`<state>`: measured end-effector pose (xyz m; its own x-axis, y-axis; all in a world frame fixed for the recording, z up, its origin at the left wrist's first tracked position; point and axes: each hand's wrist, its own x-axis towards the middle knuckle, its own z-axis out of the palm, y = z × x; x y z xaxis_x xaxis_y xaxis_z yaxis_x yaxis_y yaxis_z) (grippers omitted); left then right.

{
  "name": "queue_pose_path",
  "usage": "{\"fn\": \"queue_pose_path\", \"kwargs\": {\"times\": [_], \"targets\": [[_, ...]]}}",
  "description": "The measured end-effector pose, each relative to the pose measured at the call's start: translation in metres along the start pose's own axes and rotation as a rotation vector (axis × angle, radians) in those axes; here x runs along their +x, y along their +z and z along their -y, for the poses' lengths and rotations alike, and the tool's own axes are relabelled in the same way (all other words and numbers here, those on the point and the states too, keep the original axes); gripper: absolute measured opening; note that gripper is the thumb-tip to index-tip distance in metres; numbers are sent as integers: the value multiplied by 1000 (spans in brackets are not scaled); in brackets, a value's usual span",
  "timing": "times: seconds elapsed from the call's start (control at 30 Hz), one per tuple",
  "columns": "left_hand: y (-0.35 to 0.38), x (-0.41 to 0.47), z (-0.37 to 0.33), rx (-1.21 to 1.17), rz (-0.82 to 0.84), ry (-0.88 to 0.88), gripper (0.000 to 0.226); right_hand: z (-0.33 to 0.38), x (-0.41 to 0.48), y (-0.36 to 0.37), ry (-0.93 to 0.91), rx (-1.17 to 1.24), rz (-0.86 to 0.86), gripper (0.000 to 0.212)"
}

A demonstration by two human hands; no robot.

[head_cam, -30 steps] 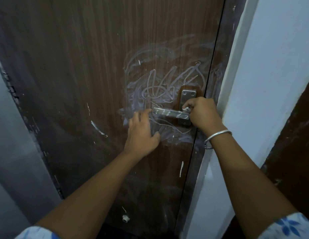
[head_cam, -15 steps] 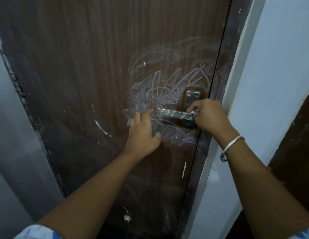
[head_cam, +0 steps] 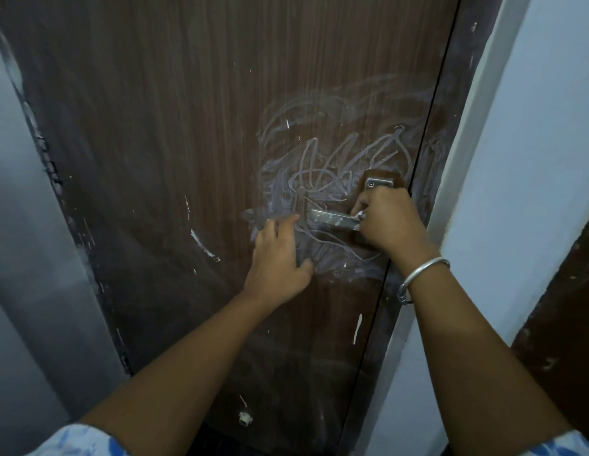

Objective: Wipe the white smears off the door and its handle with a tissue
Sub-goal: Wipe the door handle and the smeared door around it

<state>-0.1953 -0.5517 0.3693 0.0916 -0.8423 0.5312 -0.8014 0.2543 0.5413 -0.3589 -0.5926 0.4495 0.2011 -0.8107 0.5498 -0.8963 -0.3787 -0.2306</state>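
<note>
Both bare forearms reach up from the near edge, one at the left, one at the right. The left hand [head_cam: 280, 258] lies spread flat, fingers straight, thumb splayed rightward. The right hand [head_cam: 390, 222], just right of it and slightly farther, is curled, its fingertips pinching a white tissue [head_cam: 361, 214].

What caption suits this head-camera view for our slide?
Right hand presses a tissue to the handle; left hand rests on the smeared door.
</note>
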Motion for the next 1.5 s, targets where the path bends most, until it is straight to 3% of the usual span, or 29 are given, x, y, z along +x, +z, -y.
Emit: {"fn": "queue_pose_path", "kwargs": {"times": [0.27, 0.47, 0.67, 0.83, 1.1, 1.27, 1.4, 1.5], "targets": [[-3, 0, 6, -10, 11, -22, 74, 19, 9, 10, -92, -29, 35, 22], [-12, 0, 15, -46, 15, -16, 74, 14, 12, 11, -14, -30, 15, 17], [-12, 1, 11, -63, 44, -12, 74, 42, 10, 21, -186, -183, 23, 16], [-14, 0, 17, -73, 32, -2, 74, 40, 12, 17, -102, -205, 21, 17], [-14, -1, 15, -74, 33, 12, 72, 60, 13, 28, -443, -438, 7, 19], [-17, -2, 15, -94, 23, 14, 68, 74, 15, 34, -425, -522, 78, 17], [-22, -1, 19, -75, -12, -5, 47, 96, 2, 60, -395, -827, 50, 20], [-29, -1, 23, -4, -17, -39, 61, 106, -7, 83, -263, -1043, 95, 24]]}}
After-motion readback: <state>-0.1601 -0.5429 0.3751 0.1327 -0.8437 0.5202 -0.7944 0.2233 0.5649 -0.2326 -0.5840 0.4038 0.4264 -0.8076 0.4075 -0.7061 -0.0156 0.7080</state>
